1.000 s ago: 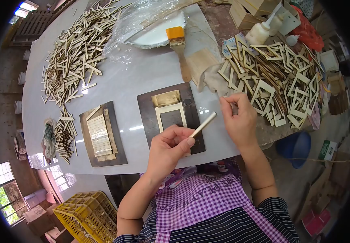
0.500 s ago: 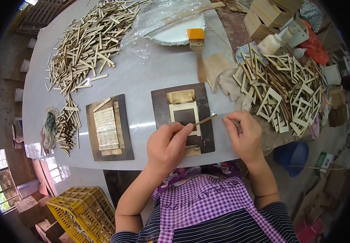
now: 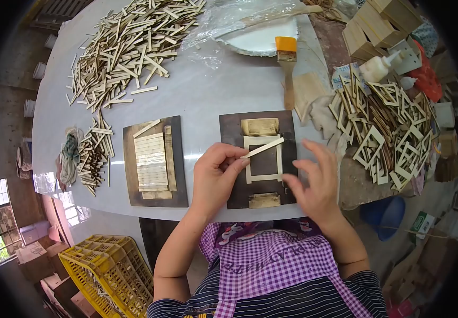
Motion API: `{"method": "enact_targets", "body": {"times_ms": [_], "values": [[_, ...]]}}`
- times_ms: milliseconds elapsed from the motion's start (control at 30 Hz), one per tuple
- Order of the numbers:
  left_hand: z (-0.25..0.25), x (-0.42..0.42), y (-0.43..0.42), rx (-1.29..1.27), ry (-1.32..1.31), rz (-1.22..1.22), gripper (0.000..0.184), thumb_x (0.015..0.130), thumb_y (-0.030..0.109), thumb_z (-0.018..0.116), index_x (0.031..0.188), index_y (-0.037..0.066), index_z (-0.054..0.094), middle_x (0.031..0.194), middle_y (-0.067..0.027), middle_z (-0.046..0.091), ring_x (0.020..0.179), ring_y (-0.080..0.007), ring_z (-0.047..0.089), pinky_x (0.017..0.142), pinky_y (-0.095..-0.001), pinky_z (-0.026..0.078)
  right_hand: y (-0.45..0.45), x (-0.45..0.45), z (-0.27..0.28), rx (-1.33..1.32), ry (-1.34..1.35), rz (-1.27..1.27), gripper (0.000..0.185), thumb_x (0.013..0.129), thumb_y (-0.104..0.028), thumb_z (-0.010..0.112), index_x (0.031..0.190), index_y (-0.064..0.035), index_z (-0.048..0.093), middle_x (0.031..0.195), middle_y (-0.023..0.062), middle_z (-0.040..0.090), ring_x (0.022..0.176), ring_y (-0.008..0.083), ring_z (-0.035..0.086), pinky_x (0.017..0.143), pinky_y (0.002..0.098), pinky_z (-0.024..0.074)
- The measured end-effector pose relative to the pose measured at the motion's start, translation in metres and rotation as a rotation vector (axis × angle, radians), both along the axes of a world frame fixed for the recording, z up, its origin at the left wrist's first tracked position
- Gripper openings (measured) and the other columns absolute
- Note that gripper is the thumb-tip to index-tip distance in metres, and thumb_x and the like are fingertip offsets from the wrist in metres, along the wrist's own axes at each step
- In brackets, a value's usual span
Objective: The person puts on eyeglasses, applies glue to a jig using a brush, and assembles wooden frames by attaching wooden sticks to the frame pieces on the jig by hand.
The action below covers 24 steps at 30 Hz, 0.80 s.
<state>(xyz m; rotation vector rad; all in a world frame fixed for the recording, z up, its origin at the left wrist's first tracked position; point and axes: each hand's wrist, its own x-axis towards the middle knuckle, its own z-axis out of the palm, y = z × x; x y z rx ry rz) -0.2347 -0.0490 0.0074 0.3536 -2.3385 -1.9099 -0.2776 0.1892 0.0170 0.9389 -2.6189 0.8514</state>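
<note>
My left hand (image 3: 219,172) pinches one end of a pale wooden strip (image 3: 265,147), which slants up to the right over a dark jig board (image 3: 230,123). On that board lies a pale rectangular wooden frame (image 3: 264,178) between two brass-coloured blocks. To its right, my right hand (image 3: 316,180) hovers with thumb and fingers apart, holding nothing. A second dark board (image 3: 181,159) stands to the left, bearing a row of strips (image 3: 150,160) laid side by side, with one loose strip slanted across its top.
Loose wooden strips form a large pile (image 3: 125,58) at the back left and a smaller pile (image 3: 95,153) below it. Open wooden frames (image 3: 382,127) are heaped at right. A brush (image 3: 287,69), white glue bottle (image 3: 380,66) and cloth (image 3: 323,117) lie behind the boards.
The strip in my left hand has turned, its broad pale face now showing. My right hand has opened and lowered slightly. The whole view has shifted a little.
</note>
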Motion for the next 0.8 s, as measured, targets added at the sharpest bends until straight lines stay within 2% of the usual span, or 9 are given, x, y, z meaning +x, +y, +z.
{"method": "enact_targets", "body": {"times_ms": [100,133,233,367,467,633,800], "values": [[0.001,-0.007,-0.005,-0.112,0.075,-0.015,0.015,0.088,-0.003,0.075,0.102,0.003,0.075,0.097,-0.0037,0.064,0.077,-0.0106,0.059,0.069,-0.0249,0.049,-0.023,0.004,-0.002,-0.128,-0.048,0.027,0.071,0.07,-0.024,0.091,0.129,-0.0041,0.057,0.148,0.0208,0.048,0.134,0.0421,0.048,0.11,0.0525,0.0379],[0.001,-0.009,-0.005,-0.163,0.086,-0.018,0.016,0.087,-0.002,0.075,0.102,0.004,0.075,0.097,-0.0048,0.064,0.075,-0.0124,0.06,0.067,-0.0265,0.049,-0.024,0.003,-0.004,-0.125,-0.054,0.027,0.071,0.07,-0.024,0.091,0.129,-0.0041,0.057,0.148,0.0208,0.048,0.134,0.0421,0.048,0.11,0.0525,0.0379],[-0.001,-0.012,-0.008,-0.262,0.105,-0.023,0.016,0.087,0.0,0.076,0.101,0.006,0.075,0.096,-0.0069,0.063,0.072,-0.0159,0.061,0.063,-0.0296,0.05,-0.028,-0.004,-0.009,-0.011,-0.079,0.047,0.087,0.068,-0.029,0.092,0.139,-0.0044,0.049,0.153,0.0207,0.041,0.138,0.0418,0.043,0.113,0.0539,0.0345],[-0.006,-0.016,-0.008,-0.326,0.098,-0.036,0.015,0.087,0.0,0.076,0.101,0.006,0.075,0.094,-0.0083,0.062,0.071,-0.0198,0.061,0.063,-0.0314,0.05,-0.026,-0.007,-0.009,0.038,-0.02,0.07,0.088,0.067,-0.033,0.092,0.14,-0.0059,0.051,0.154,0.0201,0.042,0.138,0.0424,0.043,0.113,0.0537,0.0343],[-0.009,-0.016,-0.008,-0.348,0.138,-0.02,0.017,0.086,-0.003,0.076,0.102,0.005,0.076,0.094,-0.0052,0.059,0.073,-0.0126,0.057,0.063,-0.0255,0.047,-0.026,-0.007,-0.009,0.079,-0.015,0.047,0.086,0.065,-0.035,0.092,0.138,-0.0092,0.055,0.154,0.0194,0.041,0.139,0.0425,0.041,0.114,0.0533,0.0331],[-0.01,-0.02,-0.007,-0.389,0.168,-0.023,0.018,0.086,-0.003,0.076,0.101,0.006,0.076,0.094,-0.0052,0.06,0.072,-0.0131,0.057,0.062,-0.0257,0.047,-0.028,-0.01,-0.002,0.163,-0.055,0.029,0.079,0.062,-0.037,0.092,0.134,-0.0179,0.065,0.157,0.0186,0.038,0.144,0.0424,0.033,0.115,0.0537,0.0298],[-0.01,-0.022,-0.007,-0.433,0.181,-0.029,0.02,0.085,-0.004,0.077,0.102,0.006,0.076,0.093,-0.0056,0.06,0.074,-0.0142,0.058,0.062,-0.0265,0.047,-0.029,-0.016,0.003,0.204,-0.117,0.035,0.076,0.06,-0.039,0.093,0.131,-0.0219,0.07,0.16,0.0186,0.036,0.147,0.0423,0.027,0.116,0.0556,0.0279]]}}
